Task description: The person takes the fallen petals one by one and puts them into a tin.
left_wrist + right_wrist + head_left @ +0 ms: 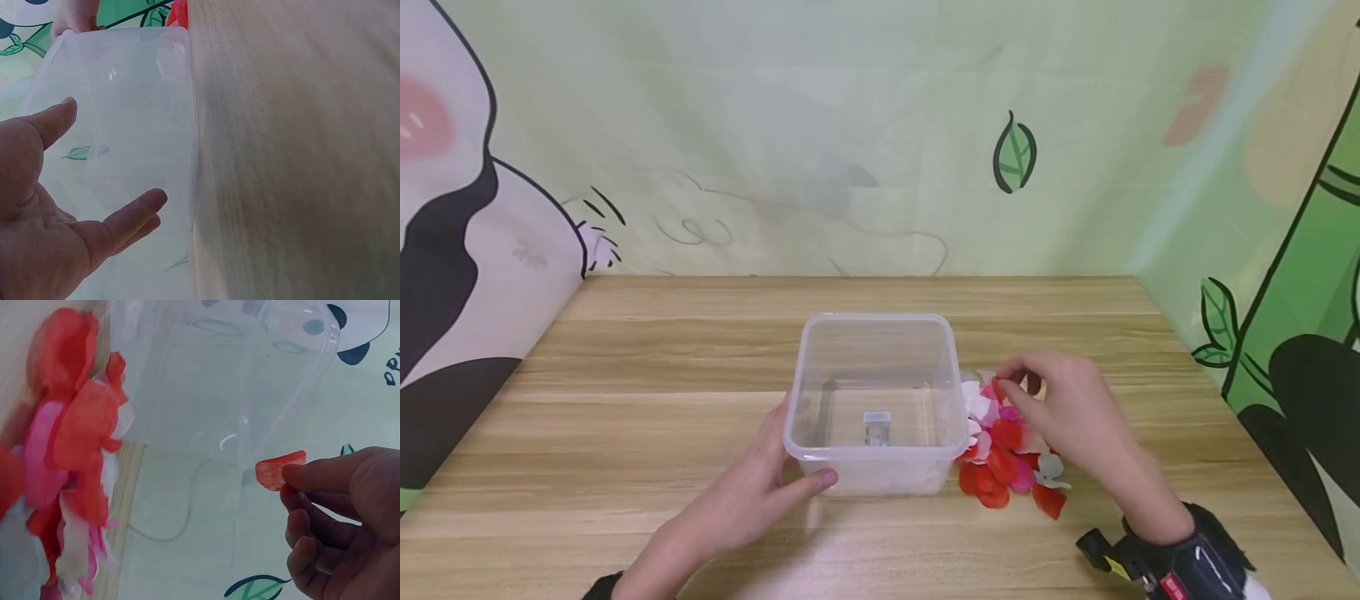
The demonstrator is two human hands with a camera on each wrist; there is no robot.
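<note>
A clear plastic box (880, 475) without a lid stands on the table, and only a small clear-and-white piece (877, 427) shows inside it. My left hand (760, 487) is at its left side, thumb along the front wall and fingers spread fairly straight; the left wrist view shows the thumb and fingers (134, 215) against the wall. My right hand (1067, 408) pinches a red petal (272, 474) between thumb and index finger, above a pile of artificial petals (1003, 454) in red, pink and white. This pile lies against the box's right side.
The wood-grain table (685, 333) ends at a printed cloth backdrop (775, 167) behind and at both sides. A dark wrist strap with a camera (1187, 558) sits on my right forearm.
</note>
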